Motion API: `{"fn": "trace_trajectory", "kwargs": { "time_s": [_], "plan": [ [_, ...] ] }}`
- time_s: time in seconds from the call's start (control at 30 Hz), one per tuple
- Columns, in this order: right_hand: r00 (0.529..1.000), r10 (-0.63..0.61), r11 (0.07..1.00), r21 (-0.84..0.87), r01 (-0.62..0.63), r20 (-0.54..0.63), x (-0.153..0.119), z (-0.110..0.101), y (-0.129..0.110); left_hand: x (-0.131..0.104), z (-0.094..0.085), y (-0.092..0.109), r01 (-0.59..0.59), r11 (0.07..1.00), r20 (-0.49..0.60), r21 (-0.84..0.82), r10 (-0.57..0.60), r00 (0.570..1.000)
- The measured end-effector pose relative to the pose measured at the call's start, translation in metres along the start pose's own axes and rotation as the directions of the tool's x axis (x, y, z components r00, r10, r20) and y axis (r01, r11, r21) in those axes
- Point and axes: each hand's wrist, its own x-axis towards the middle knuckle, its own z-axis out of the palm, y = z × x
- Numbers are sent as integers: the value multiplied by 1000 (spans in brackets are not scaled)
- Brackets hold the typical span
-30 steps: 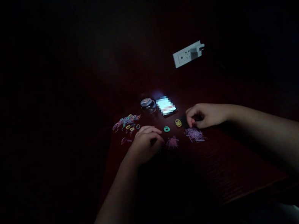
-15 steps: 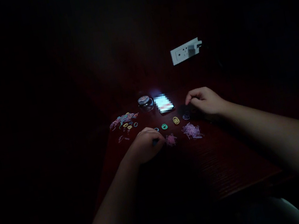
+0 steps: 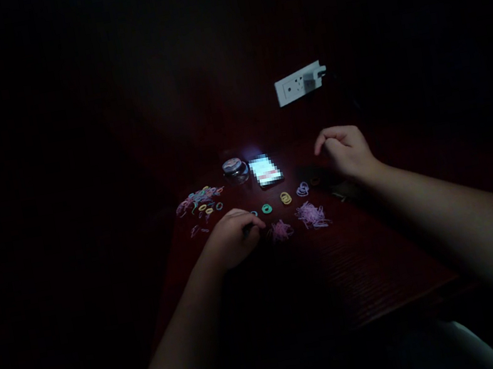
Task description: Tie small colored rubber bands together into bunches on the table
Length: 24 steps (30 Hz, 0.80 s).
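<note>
My left hand [image 3: 236, 236] is closed low over the table, beside a pink pile of small bands [image 3: 280, 230]; anything between its fingers is too dark to make out. My right hand [image 3: 345, 151] is raised at the right with curled fingers, and whatever it may hold is hidden. Between the hands lie green bands [image 3: 267, 209], yellow bands [image 3: 286, 198] and purple bands [image 3: 302, 189]. A larger purple pile [image 3: 312, 215] sits in front of them. Mixed coloured bands [image 3: 201, 199] are heaped at the left.
A round jar [image 3: 235, 170] stands at the back beside a lit phone [image 3: 265, 169]. On the wall above is a white socket [image 3: 300, 83] with a plug in it. The dark red table [image 3: 363, 278] has its front edge near me. Surroundings are very dark.
My right hand has moved up and away from the table, uncovering more of the purple bands and a dim orange band. My left hand stays near the pink pile. The view has shifted slightly.
</note>
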Motion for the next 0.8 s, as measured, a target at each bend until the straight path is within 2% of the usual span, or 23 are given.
{"fn": "trace_trajectory", "kwargs": {
  "time_s": [0.1, 0.2, 0.37, 0.43, 0.57, 0.7, 0.77, 0.8],
  "plan": [
    [999, 25, 999, 22, -24, -48, 0, -1, 1, -1, 1, -3, 14, 1000, 58, -5, -14, 998],
    [998, 35, 999, 5, -35, -43, 0, -1, -1, -2, 0, 1, -38, 997, 92, -65, 43, 995],
    [998, 55, 998, -2, -55, -17, -1, -1, -5, 0, -3, 10, -90, 982, 84, -168, 105, 991],
    [999, 43, 999, 1, -43, -6, -2, 0, -5, 1, -3, 8, -96, 984, 21, -149, 100, 995],
    [998, 58, 998, 19, -58, 17, -3, 0, -5, 2, -4, -1, 9, 1000, -152, -27, -13, 988],
    [996, 90, 992, 91, -88, -15, -3, 0, -5, 2, -5, -12, 101, 993, -168, 69, -88, 982],
    [990, 127, 975, 194, -112, -64, -1, 2, -3, -1, -8, -21, 223, 964, -195, 144, -193, 961],
    [983, 153, 960, 252, -125, -97, 0, 3, -2, -4, -10, -27, 315, 930, -223, 189, -272, 936]
  ]
}}
